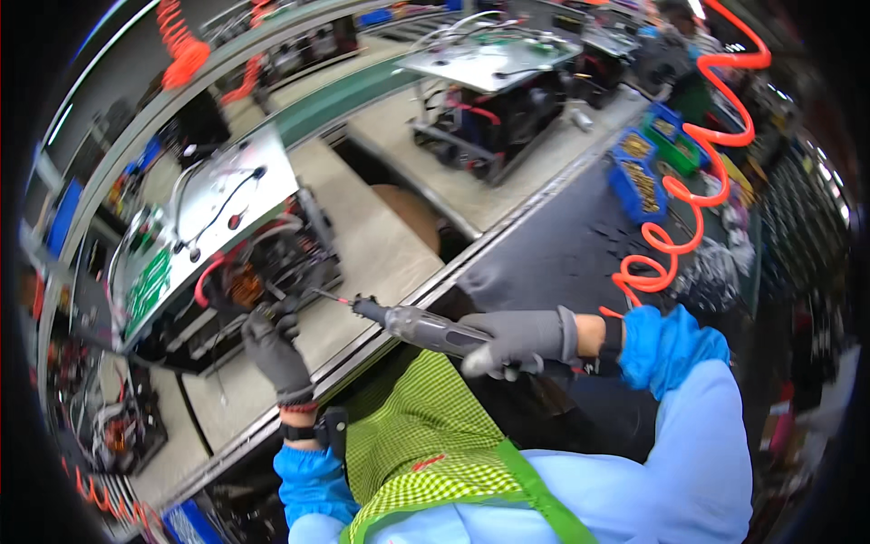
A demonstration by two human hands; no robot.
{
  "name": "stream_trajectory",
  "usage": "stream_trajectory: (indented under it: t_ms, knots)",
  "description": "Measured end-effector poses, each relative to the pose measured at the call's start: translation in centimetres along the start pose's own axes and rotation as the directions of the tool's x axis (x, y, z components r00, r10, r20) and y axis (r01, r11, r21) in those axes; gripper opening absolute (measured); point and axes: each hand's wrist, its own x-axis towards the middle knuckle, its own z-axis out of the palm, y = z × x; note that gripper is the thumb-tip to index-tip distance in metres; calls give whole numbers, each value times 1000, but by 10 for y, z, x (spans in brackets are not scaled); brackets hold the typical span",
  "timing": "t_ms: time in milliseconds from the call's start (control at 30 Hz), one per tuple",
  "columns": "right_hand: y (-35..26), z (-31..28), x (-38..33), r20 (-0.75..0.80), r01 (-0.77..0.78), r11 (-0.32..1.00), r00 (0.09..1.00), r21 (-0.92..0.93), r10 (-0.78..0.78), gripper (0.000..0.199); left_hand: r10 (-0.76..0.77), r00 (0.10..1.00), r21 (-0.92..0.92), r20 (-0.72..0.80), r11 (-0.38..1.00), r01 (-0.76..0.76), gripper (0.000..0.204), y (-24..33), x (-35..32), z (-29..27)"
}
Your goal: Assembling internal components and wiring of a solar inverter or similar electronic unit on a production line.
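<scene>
Nearest: yellow-green checked cloth apron (426, 408) at the lower middle. Just beyond it, both hands, in grey gloves. Right hand (526, 337) is wrapped round the rear body of a dark grey, cylindrical power screwdriver (426, 329). Left hand (275, 355) has its fingers bent at the near side of an open-framed black machine unit with a silver metal top plate (304, 249); whether it pinches anything there, cannot tell.

Key relation: the unit sits on the pale, flat counter (385, 240), ahead and to the left of the right hand. Left hand is the nearer, right up against the unit's near side. Screwdriver's long axis runs from the right hand leftward and slightly away, its thin bit aimed at the unit's near right corner. Tip just beside the frame; contact cannot be made out.

Farther, to the right: blue plastic bins of small brass-coloured parts (640, 186), an orange-red coiled hose (716, 138) hanging near them. Farther ahead, a second silver-topped black unit (494, 122).
</scene>
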Motion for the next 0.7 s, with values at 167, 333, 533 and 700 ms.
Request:
stream_trajectory:
  t_ms: [167,333,533,700]
  knots:
    - [-8,19,21,-17,-86,988,996,-126,85,57,-57,994,-207,97,975,76,33,2,0,0]
    - [-17,27,28,5,-55,982,998,-183,57,58,-91,994,-187,67,977,102,29,5,-2,1]
    - [-19,30,37,-20,-34,980,999,-198,30,59,-89,993,-166,74,981,100,27,2,-1,-1]
    - [-21,31,39,-33,-57,967,998,-250,50,60,-121,989,-147,83,980,132,30,1,-1,-4]
